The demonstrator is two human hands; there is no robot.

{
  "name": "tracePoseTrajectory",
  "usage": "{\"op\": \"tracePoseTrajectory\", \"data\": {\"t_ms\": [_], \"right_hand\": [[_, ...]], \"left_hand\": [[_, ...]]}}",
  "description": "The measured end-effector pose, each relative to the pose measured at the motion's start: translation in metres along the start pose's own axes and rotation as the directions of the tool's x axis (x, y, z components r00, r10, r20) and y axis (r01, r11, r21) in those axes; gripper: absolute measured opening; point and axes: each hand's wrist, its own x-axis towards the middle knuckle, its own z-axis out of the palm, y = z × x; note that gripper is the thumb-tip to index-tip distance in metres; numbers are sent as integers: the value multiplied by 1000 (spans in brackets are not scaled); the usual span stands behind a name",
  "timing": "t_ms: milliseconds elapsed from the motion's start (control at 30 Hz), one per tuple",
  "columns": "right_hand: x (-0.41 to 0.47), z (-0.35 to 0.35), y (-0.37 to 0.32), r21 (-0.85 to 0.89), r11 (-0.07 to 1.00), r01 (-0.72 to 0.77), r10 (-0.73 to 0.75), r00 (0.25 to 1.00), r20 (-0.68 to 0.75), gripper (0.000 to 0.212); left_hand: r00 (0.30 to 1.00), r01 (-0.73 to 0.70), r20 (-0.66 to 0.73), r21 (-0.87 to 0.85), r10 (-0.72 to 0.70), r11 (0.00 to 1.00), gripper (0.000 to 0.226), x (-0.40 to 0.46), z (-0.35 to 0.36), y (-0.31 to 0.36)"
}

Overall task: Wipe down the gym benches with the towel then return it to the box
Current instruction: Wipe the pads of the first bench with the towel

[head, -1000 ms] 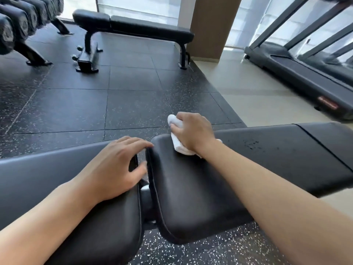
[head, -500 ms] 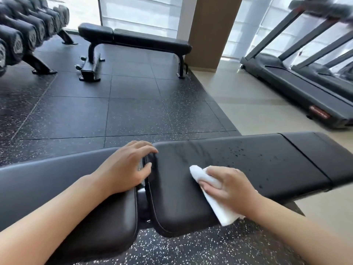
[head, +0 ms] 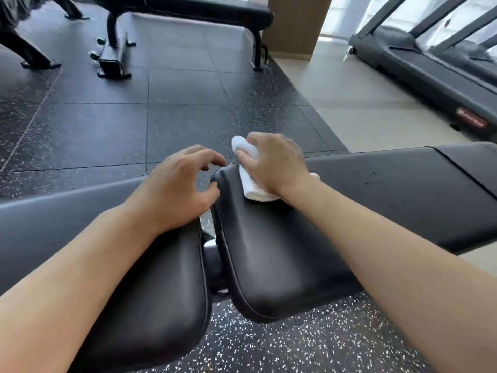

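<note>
A black padded gym bench (head: 376, 189) runs across the view in front of me, split by a gap into a left pad (head: 150, 278) and a longer right pad. My right hand (head: 271, 160) grips a folded white towel (head: 248, 181) and presses it on the far left corner of the right pad. My left hand (head: 177, 187) rests on the left pad beside the gap, fingers loosely curled over the edge and holding nothing. A few wet specks show on the right pad further along. No box is in view.
A second black bench (head: 204, 9) stands at the back on the dark speckled rubber floor (head: 107, 130). Treadmills (head: 430, 68) line the right side on a pale floor. A dumbbell rack's feet (head: 35, 55) are at the far left. A brown pillar (head: 293, 25) rises behind.
My right hand has swept the towel from the near edge of the right pad back to its far left corner. My left hand's fingers have lifted and curled slightly.
</note>
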Motion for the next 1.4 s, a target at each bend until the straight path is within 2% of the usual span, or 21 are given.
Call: {"op": "tracePoseTrajectory", "data": {"t_ms": [67,167,267,367,500,600,733,867,933,1067,1167,1300,1400], "right_hand": [[-28,-10,-11,47,995,84,-84,996,-13,38],[-79,-30,7,89,986,138,-146,985,89,41],[-89,-50,62,94,996,-10,-1,993,121,43],[-59,-52,101,32,987,-159,156,986,65,43],[-4,-20,96,-87,976,-199,198,980,-23,38],[11,-4,55,-103,981,-162,160,987,-20,39],[-34,-6,11,-10,1000,14,-15,998,-55,37],[-105,-38,27,26,994,105,-105,994,9,41],[-119,-57,65,1,999,47,-47,998,39,41],[-85,-71,141,-36,966,-255,256,967,19,36],[-45,-52,138,-97,948,-304,299,952,-57,33],[-31,-27,70,-66,988,-141,137,989,-63,33],[-56,-17,7,4,998,63,-63,995,-76,36]], "left_hand": [[1000,-10,1,-7,10,1000,33,-5,-1,2],[995,-72,71,-70,77,995,31,-11,-5,5],[982,-114,141,-88,126,989,28,-14,-3,7],[979,-119,159,-82,131,989,28,-11,-2,4],[977,-120,163,-124,139,985,26,-7,-4,2],[975,-133,160,-120,152,984,28,-6,-4,-1],[979,-116,155,-118,134,986,33,-11,-9,2],[985,-65,153,-123,84,990,36,-13,-12,5],[986,-52,149,-126,71,991,39,-13,-12,7],[990,-31,130,-155,52,987,36,-9,-8,4],[992,-23,122,-171,44,985,30,-6,-5,2],[992,-25,121,-162,45,987,24,-7,-6,1],[995,-5,101,-133,19,991,22,-10,-7,0]]}}
